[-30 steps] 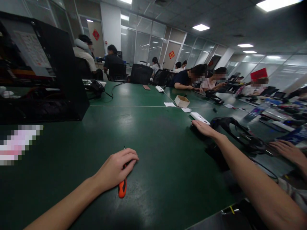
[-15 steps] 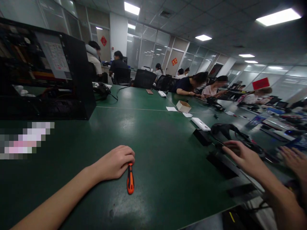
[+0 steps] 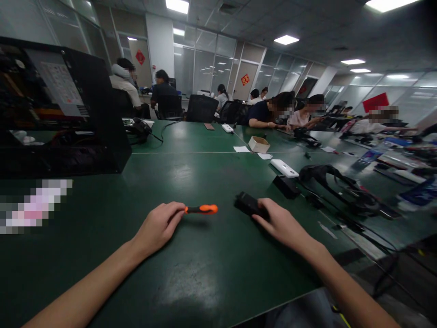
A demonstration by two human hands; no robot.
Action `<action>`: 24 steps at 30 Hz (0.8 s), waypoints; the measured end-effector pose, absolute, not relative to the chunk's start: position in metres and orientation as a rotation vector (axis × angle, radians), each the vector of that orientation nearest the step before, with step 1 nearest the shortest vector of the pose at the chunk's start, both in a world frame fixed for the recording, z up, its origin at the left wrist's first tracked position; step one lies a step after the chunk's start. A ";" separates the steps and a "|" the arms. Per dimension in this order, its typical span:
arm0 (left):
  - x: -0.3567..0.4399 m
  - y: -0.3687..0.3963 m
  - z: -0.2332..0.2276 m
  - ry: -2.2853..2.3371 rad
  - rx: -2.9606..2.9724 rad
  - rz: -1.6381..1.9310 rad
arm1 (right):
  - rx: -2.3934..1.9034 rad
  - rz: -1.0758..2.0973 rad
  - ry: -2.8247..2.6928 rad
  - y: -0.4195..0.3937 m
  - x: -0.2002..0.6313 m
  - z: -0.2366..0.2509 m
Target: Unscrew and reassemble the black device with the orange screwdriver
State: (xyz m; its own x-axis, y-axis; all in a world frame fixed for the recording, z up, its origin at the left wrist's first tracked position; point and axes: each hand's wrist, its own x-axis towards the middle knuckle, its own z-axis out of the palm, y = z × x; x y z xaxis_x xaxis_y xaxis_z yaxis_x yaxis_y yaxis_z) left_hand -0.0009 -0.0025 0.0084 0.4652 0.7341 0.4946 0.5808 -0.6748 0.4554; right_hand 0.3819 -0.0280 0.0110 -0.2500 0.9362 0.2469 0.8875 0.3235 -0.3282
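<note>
**Screwdriver lies crosswise between the two hands**

The left hand pinches the screwdriver at its near end with the fingertips, so the tool runs left to right across the green surface, its orange handle pointing toward the right hand. That hand is closed over the near end of a small black device, which lies just right of the handle tip, close but apart from it (the gap is bare surface). The device's long axis slants away to the upper left. In front of both hands the surface lies bare up to the near edge. To the right sit a black block, a white box and a tangle of black straps.
</note>
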 end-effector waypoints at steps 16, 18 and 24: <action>0.003 -0.001 0.012 1.223 2.312 1.001 | -0.894 1.318 -1.559 0.010 0.225 -0.002; 0.002 -0.002 0.012 1.214 2.328 0.979 | -0.870 1.321 -1.500 0.009 0.227 -0.003; 0.003 -0.006 0.015 1.190 2.373 0.913 | -0.854 1.071 -1.228 0.008 0.232 0.010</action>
